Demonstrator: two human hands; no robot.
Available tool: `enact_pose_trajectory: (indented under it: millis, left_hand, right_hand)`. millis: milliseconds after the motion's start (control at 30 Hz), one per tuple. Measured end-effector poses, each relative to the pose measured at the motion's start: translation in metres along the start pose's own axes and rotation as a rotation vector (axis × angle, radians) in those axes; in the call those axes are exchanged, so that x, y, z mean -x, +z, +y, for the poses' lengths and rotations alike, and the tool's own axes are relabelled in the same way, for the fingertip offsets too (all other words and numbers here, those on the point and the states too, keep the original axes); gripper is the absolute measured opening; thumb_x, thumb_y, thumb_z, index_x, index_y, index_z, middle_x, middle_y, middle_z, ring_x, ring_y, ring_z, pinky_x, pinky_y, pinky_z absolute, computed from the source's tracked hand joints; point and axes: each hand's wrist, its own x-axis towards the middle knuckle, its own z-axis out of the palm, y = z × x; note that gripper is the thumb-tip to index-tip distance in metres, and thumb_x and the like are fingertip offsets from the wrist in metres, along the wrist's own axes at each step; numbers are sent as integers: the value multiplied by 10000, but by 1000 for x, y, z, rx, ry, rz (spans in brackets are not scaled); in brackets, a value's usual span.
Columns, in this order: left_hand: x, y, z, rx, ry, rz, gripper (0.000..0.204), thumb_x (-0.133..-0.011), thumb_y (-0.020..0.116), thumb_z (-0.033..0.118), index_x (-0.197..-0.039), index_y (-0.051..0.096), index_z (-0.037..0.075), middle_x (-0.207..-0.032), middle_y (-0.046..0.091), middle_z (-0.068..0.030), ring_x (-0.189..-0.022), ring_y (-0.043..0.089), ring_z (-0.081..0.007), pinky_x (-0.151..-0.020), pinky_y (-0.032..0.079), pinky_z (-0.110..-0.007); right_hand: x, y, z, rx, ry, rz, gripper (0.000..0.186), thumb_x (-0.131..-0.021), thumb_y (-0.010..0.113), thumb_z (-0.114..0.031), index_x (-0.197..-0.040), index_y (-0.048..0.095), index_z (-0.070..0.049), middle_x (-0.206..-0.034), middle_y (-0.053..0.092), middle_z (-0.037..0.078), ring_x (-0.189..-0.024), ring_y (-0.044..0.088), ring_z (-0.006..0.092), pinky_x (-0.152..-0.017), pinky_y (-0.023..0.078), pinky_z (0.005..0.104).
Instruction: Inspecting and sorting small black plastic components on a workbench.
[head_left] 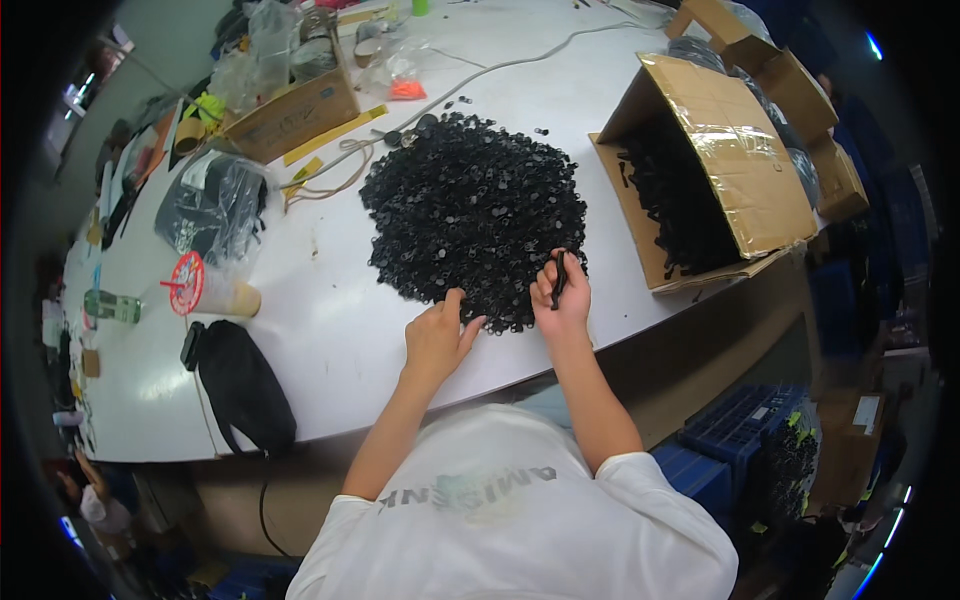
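Note:
A large heap of small black ring-ended plastic pieces [470, 200] lies on the white table in front of me. My left hand [438, 330] rests at the heap's near left edge, thumb and fingers apart, with nothing visible in it. At the near right edge, my right hand [562, 295] is closed around a slim black elongated piece [560, 280], which stands up between thumb and fingers. The exact kind of this piece is too small to make out. To the right, a tipped cardboard box [735, 150] opens toward the heap, with many black elongated pieces [665, 200] inside.
A lidded drink cup [215, 290], a black pouch [240, 385] and a plastic-wrapped black bundle [215, 205] occupy the table's left side. Behind them stands an open carton [295, 110]. A grey cable [500, 62] runs across the back. Blue crates [735, 430] sit below at right.

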Motion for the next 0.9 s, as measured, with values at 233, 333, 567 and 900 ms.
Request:
enact_pose_trajectory:
  millis: [233, 333, 567, 900]
  left_hand:
    - [-30, 29, -19, -237, 75, -44, 204, -865, 643, 259, -864, 529, 89, -659, 628, -85, -566, 619, -301, -483, 457, -410]
    - [-33, 29, -22, -240, 116, -33, 191, -878, 622, 248, -830, 523, 92, -644, 622, -82, -552, 614, -298, -476, 454, -410]
    - [-37, 27, -22, -229, 72, -63, 202, -837, 638, 248, -848, 520, 84, -605, 610, -92, -541, 618, -308, -485, 467, -424]
    - [-36, 28, -7, -252, 48, -38, 208, -810, 639, 225, -911, 541, 71, -601, 616, -114, -535, 619, -331, -494, 482, -445]
  right_hand:
    - [21, 12, -17, 211, -107, -27, 255, -1018, 433, -166, -1167, 576, -16, -715, 612, 69, -397, 436, 94, -383, 326, 208]
    - [22, 12, -16, 203, -120, -150, 243, -1009, 461, -159, -1127, 594, 5, -703, 589, 57, -419, 419, 74, -401, 320, 198]
    - [39, 2, -11, 280, -85, -193, 162, -982, 500, -104, -1012, 604, 17, -713, 496, -19, -552, 394, 29, -450, 312, 179]
    - [25, -2, -22, 268, -4, -228, 130, -966, 511, -121, -986, 590, -20, -595, 442, -17, -441, 334, 62, -437, 287, 204]
